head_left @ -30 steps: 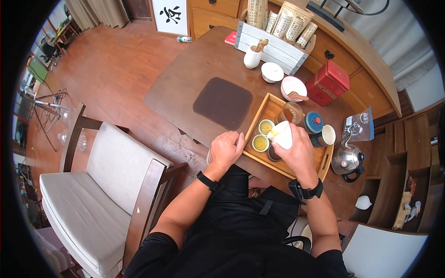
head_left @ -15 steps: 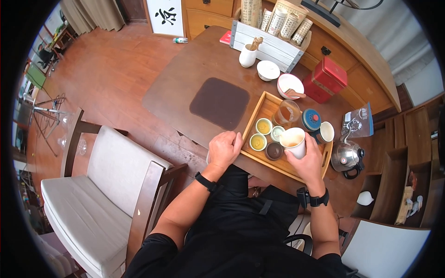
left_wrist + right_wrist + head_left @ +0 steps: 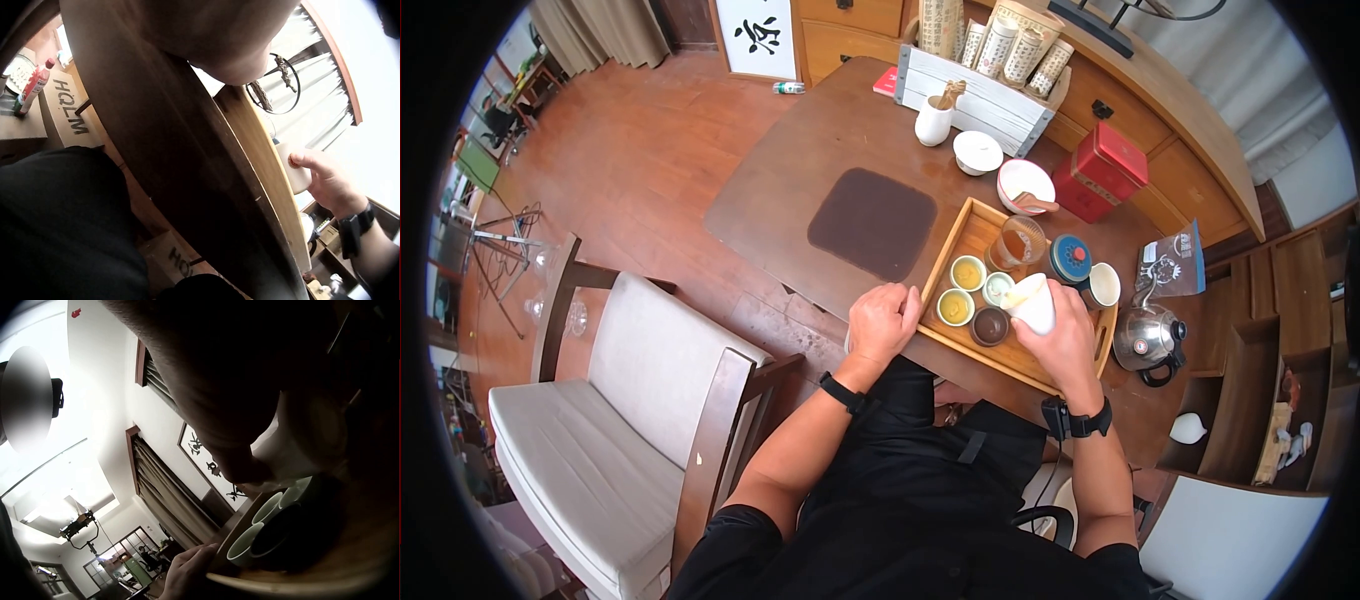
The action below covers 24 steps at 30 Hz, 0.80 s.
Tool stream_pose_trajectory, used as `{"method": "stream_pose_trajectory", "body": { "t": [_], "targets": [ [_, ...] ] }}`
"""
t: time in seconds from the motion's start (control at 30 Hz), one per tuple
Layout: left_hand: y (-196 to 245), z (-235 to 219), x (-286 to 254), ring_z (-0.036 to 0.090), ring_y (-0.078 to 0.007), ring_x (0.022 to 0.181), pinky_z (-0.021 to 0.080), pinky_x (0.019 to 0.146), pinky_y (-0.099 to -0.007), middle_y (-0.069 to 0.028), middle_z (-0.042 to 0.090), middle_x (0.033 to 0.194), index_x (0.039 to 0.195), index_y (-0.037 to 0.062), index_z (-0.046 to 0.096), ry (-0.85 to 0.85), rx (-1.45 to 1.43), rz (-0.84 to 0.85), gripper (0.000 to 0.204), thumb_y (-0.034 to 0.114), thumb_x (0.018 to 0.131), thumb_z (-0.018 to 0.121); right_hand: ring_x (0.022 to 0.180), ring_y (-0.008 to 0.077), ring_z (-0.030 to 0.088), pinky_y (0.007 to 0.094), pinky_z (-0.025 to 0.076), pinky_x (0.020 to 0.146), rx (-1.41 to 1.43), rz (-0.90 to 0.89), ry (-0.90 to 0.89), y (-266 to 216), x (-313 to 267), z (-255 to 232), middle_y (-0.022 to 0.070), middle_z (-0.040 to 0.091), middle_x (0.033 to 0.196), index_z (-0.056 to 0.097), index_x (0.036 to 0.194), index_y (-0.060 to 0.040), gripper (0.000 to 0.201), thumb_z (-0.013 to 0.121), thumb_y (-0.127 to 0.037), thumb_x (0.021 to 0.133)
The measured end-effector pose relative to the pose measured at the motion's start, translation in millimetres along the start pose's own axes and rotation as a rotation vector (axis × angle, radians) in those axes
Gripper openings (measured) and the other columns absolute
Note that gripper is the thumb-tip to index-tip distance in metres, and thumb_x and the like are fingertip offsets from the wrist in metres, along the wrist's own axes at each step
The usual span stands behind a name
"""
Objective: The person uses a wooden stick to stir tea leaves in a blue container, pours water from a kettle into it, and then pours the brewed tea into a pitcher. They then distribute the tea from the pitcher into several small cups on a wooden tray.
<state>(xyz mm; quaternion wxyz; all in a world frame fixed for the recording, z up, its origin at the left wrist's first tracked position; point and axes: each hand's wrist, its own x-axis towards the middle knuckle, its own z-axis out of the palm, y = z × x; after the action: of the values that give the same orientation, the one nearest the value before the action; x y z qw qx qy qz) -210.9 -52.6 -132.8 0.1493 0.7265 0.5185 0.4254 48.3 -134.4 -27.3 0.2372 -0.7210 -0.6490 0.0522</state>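
My right hand [image 3: 1064, 342] grips a white pitcher [image 3: 1034, 308] and tilts it leftward, its spout close over a small pale green cup [image 3: 997, 287]. Two more pale green cups, an upper one [image 3: 969, 271] and a lower one [image 3: 955, 309], hold yellow liquid. A dark brown cup [image 3: 989, 326] stands beside them. All are on a bamboo tray [image 3: 945, 262]. My left hand [image 3: 878, 325] rests at the table edge by the tray's left corner, fingers loosely bent, with nothing held. In the right wrist view the pitcher [image 3: 306, 440] appears in shadow above the cups.
Also on the tray are a glass pitcher of amber liquid [image 3: 1015, 245], a blue-lidded jar [image 3: 1070, 258] and a mug [image 3: 1104, 285]. A steel kettle [image 3: 1148, 345] stands right of it. Behind are white bowls [image 3: 978, 152] and a red tin [image 3: 1100, 172]. A chair [image 3: 670, 360] stands left.
The right hand has moved the white pitcher right from the upper yellow-filled cup, held it more upright midway, then tilted it again by the third green cup. The left hand stays in place.
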Motion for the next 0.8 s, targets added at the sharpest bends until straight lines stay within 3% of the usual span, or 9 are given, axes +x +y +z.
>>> {"method": "stream_pose_trajectory", "body": {
  "t": [0.27, 0.33, 0.8],
  "targets": [
    [-1.7, 1.5, -0.8, 0.065, -0.0365, 0.066, 0.053, 0.063, -0.0481, -0.0133, 0.062, 0.067, 0.068, 0.0066, 0.059, -0.004, 0.000, 0.005, 0.031, 0.017, 0.094, 0.073, 0.115, 0.0397, 0.064, 0.0479, 0.054, 0.099, -0.011, 0.012, -0.034, -1.8, 3.5, 1.6, 0.0202, 0.065, 0.123, 0.063, 0.135, 0.0015, 0.071, 0.091, -0.028, 0.076],
    [-2.8, 3.3, -1.0, 0.061, -0.0380, 0.064, 0.047, 0.059, -0.0484, -0.0148, 0.058, 0.067, 0.068, 0.0050, 0.056, 0.031, -0.048, 0.010, 0.036, 0.020, 0.096, 0.072, 0.115, 0.0396, 0.064, 0.0480, 0.054, 0.099, -0.017, 0.010, -0.033, -1.4, 3.9, 2.2, 0.0201, 0.065, 0.122, 0.064, 0.135, 0.0015, 0.071, 0.091, -0.028, 0.076],
    [-3.6, 4.8, -0.8, 0.061, -0.0377, 0.063, 0.048, 0.058, -0.0487, -0.0145, 0.059, 0.067, 0.067, 0.0051, 0.056, 0.045, -0.047, 0.016, 0.036, 0.020, 0.095, 0.072, 0.113, 0.0399, 0.064, 0.0484, 0.053, 0.098, -0.016, 0.004, -0.002, -0.9, 5.3, 4.2, 0.0195, 0.065, 0.120, 0.065, 0.133, 0.0005, 0.070, 0.091, -0.029, 0.075]
  ]
}}
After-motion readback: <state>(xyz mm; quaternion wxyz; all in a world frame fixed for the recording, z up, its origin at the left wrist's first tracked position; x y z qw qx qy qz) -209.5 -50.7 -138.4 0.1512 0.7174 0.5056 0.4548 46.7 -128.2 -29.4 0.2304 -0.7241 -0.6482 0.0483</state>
